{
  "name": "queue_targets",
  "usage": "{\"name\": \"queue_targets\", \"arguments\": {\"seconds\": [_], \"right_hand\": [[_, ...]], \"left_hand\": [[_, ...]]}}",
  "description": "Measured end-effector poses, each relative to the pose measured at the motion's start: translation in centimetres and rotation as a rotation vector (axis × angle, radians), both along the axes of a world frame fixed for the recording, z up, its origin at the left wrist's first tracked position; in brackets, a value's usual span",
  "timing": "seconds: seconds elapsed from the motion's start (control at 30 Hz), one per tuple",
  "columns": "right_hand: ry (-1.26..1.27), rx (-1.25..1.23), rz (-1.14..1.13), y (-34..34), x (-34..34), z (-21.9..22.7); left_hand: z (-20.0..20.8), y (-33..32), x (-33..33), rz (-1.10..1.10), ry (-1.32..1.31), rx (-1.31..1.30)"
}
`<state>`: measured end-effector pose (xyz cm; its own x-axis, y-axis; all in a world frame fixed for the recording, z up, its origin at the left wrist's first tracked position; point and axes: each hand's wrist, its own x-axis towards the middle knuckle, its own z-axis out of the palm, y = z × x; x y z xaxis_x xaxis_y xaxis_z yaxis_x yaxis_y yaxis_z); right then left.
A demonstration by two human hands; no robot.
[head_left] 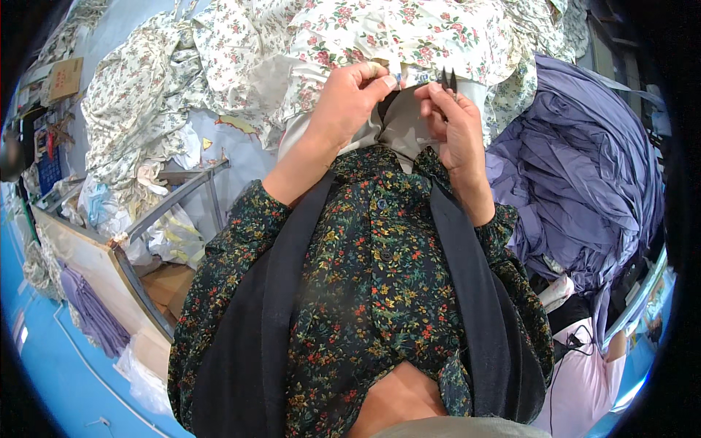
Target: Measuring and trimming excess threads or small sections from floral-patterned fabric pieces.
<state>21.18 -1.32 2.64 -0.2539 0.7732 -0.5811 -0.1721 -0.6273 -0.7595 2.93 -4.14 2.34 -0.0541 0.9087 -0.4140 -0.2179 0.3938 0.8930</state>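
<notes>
White cloth with red flowers and green leaves [365,35] lies spread over my lap, its edge toward me. My left hand [343,106] is closed, thumb and fingertips pinching that edge near a small white strip with blue marks [421,77]. Just to the right, my right hand [461,130] has its fingers curled round small dark thread snips [448,77]. Their two pointed blades stick up, slightly apart, over the cloth's edge. The snips' handles are mostly hidden in my palm.
A large heap of purple-grey cloth [584,168] rises at my right. More floral cloth [139,98] is piled at the left, above a metal frame [179,201] with plastic bags [175,233]. A cardboard box [66,79] sits far left. Pink fabric [580,383] shows lower right.
</notes>
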Motion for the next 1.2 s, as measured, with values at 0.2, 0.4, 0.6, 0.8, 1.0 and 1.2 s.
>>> {"name": "queue_targets", "arguments": {"seconds": [0.2,0.4,0.6,0.8,1.0,1.2], "right_hand": [[-0.186,0.623,0.177,0.9,0.1,1.1],[-0.559,0.704,0.501,1.8,3.2,0.2],[0.077,-0.286,0.294,-1.7,4.2,-0.4],[-0.193,0.061,0.285,-3.1,2.2,-0.6],[-0.496,0.507,0.410,-2.1,1.1,-1.0],[0.092,0.073,0.246,-1.5,3.7,-1.7]], "left_hand": [[-0.1,-1.1,0.6,-0.220,0.481,0.224],[1.6,-1.7,1.2,-0.081,0.510,0.176],[-1.1,-3.6,2.7,-0.201,-0.112,-0.194],[-1.8,-3.2,2.5,-0.155,-0.004,-0.193],[-2.1,-3.5,2.2,-0.265,0.353,-0.051],[-1.6,-3.3,2.2,-0.234,0.167,-0.129]]}}
